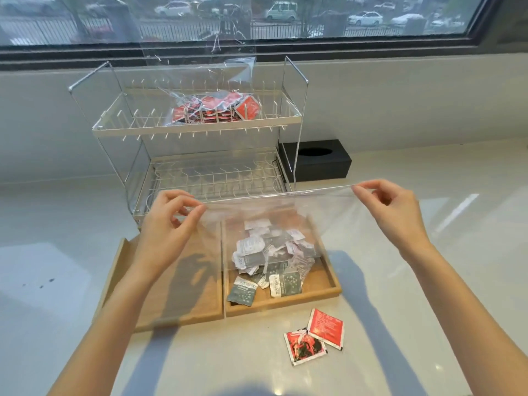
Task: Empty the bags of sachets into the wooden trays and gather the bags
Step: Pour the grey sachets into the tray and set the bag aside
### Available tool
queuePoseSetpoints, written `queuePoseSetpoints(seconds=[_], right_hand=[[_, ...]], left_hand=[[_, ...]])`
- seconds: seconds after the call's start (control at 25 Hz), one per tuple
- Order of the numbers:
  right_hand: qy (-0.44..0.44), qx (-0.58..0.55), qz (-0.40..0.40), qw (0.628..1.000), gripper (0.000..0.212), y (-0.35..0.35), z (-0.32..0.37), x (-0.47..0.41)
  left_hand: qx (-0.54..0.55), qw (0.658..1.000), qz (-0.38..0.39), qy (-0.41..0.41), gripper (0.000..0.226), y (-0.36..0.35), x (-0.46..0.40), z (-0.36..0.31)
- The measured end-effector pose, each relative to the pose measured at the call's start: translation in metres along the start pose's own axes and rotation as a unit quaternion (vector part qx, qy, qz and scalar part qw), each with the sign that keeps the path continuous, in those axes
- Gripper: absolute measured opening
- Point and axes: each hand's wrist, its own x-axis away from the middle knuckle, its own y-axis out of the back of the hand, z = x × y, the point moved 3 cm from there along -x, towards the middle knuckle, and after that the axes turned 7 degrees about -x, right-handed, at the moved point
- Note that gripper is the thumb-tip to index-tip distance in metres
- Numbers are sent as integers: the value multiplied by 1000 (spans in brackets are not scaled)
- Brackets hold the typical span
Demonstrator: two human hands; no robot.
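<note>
A clear plastic bag (pixel 323 212) hangs upside down over the right wooden tray (pixel 324 281). My left hand (pixel 168 224) pinches its left top corner and my right hand (pixel 391 212) pinches the right one. Several grey and white sachets (pixel 271 252) lie heaped in the right tray, partly still inside the bag's mouth. The left wooden tray (pixel 197 304) holds nothing that I can see. A second clear bag with red sachets (pixel 217 108) rests on the upper shelf of the wire rack (pixel 197 124). Two red sachets (pixel 314 335) lie on the counter in front of the trays.
The white two-tier wire rack stands right behind the trays, its lower shelf (pixel 211 178) bare. A black tissue box (pixel 317 162) sits to the rack's right. The pale counter (pixel 443 295) spreads on both sides, below a window.
</note>
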Motion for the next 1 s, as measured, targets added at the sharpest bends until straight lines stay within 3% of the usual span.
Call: queuePoseSetpoints(seconds=[0.16, 0.44, 0.8, 1.0], right_hand=[[-18, -33, -54, 998, 17, 30, -8, -4], [-47, -52, -58, 996, 21, 91, -41, -43], [-120, -23, 14, 992, 20, 130, -121, -114], [-160, -34, 65, 984, 20, 116, -166, -155]], left_hand=[[34, 999, 16, 8, 13, -22, -4, -26], [85, 995, -10, 47, 11, -94, -17, -75], [37, 993, 13, 112, 7, -199, -26, -102], [-2, 986, 46, 163, 26, -240, -45, -99]])
